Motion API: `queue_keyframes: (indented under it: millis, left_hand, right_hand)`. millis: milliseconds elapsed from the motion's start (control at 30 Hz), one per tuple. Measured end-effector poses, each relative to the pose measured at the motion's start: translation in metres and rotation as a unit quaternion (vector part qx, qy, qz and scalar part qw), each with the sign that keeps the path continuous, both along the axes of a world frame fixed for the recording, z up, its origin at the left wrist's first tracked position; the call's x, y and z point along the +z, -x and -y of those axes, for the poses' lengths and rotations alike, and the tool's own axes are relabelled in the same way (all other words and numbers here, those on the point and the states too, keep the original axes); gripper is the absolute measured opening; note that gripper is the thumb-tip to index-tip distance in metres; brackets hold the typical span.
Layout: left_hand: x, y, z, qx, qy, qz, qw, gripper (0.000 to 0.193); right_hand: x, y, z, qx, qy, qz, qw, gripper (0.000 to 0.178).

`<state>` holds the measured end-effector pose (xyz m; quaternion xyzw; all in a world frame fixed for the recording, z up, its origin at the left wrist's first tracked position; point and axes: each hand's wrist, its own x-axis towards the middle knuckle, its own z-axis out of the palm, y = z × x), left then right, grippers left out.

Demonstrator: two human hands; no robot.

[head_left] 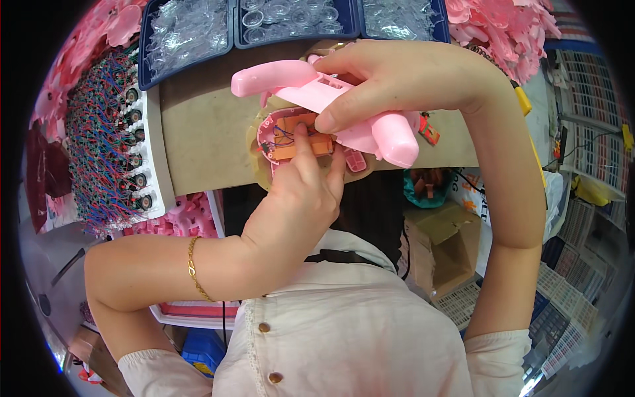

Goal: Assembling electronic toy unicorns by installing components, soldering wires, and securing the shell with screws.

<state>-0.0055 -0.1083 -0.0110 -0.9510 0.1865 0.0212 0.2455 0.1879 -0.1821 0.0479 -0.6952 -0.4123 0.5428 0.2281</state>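
My right hand [390,79] grips a pink plastic toy shell [301,86] with rounded limb-like ends, thumb and fingers on either side of it. This shell hangs tilted over a second pink half shell [268,126], which rests on a yellowish holder [254,149] at the table's near edge. Inside the lower half lie orange-brown pieces [286,152] with thin dark wires across them. My left hand [304,182] reaches in from below, its fingers apart, and one fingertip presses on the orange-brown pieces. The upper shell and my fingers hide part of the lower half.
Blue bins [231,33] of clear plastic parts line the table's back. On the left stands a white tray [159,165] with wired small boards and round black parts. Pink parts [496,33] are heaped at the back right. An open cardboard box [446,255] sits below, right.
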Motion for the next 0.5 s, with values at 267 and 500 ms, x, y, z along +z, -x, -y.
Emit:
queue_keyframes:
  millis: [267, 500]
  left_hand:
    - [0.006, -0.003, 0.008, 0.004, -0.04, -0.011, 0.999, 0.049]
    - [-0.009, 0.005, 0.001, 0.006, 0.078, 0.04, 0.996, 0.047]
  right_hand:
    - [0.002, 0.001, -0.003, 0.008, 0.011, 0.003, 1.0, 0.044]
    - [-0.015, -0.002, 0.003, -0.008, 0.039, -0.038, 0.998, 0.044]
